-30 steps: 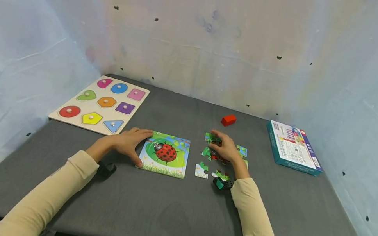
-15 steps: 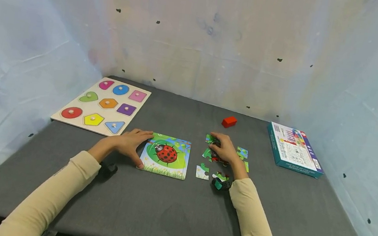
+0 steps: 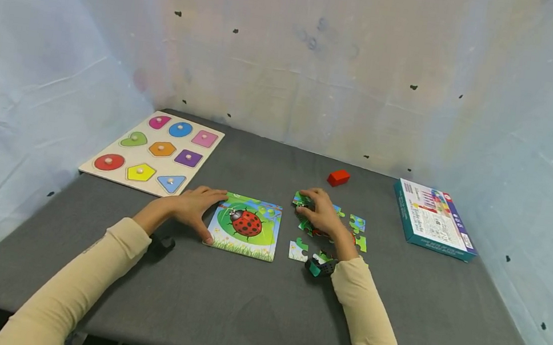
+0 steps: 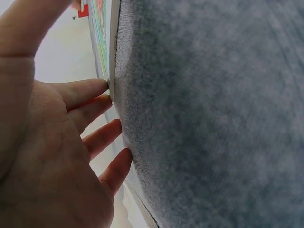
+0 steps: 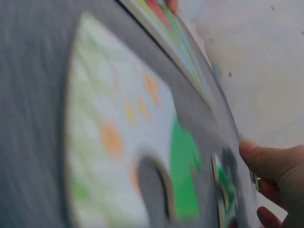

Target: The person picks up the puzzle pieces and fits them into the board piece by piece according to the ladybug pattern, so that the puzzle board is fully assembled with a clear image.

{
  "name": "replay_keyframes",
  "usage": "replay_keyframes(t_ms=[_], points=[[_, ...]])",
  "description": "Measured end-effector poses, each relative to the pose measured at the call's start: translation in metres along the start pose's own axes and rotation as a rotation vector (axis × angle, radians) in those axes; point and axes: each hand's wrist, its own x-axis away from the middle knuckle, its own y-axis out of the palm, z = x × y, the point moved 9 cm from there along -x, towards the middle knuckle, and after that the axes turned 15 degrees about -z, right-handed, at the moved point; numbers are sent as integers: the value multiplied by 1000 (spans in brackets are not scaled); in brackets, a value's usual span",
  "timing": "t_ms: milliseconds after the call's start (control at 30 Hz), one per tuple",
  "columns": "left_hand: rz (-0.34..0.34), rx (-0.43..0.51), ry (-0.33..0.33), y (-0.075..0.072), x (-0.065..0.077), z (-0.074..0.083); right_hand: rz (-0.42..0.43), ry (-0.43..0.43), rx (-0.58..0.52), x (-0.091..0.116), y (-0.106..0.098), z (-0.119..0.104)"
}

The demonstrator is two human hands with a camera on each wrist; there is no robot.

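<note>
Frame centre: left hand loosely spans ladybug board; right hand pinches puzzle piece, which a thin edge-grip might drop.

I get soft light; in the right wrist view, left of the bare right hand, the flat white-and-green puzzle piece smears.

My head view looked forward and down across the grey tablecloth. The left-wrist camera peered closely past the left hand, the right-wrist one tilted near a flowered puzzle piece; both caught the ladybug board.
</note>
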Motion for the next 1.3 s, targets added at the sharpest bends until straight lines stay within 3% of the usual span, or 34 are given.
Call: replay_keyframes(t_ms=[233,500,700,900,1300], points=[[-5,15,-7,0,0,0,-12,-150,-19,-13,12,-43],[-8,24,-17,0,1,0,-44,-253,-50,-25,33,-78],[-5,27,-12,0,1,-1,-91,-261,-41,-35,52,-89],[5,21,-7,-1,1,-1,-108,-274,46,-42,67,-100],[15,24,15,-2,5,2,-69,-282,84,-44,74,-109]])
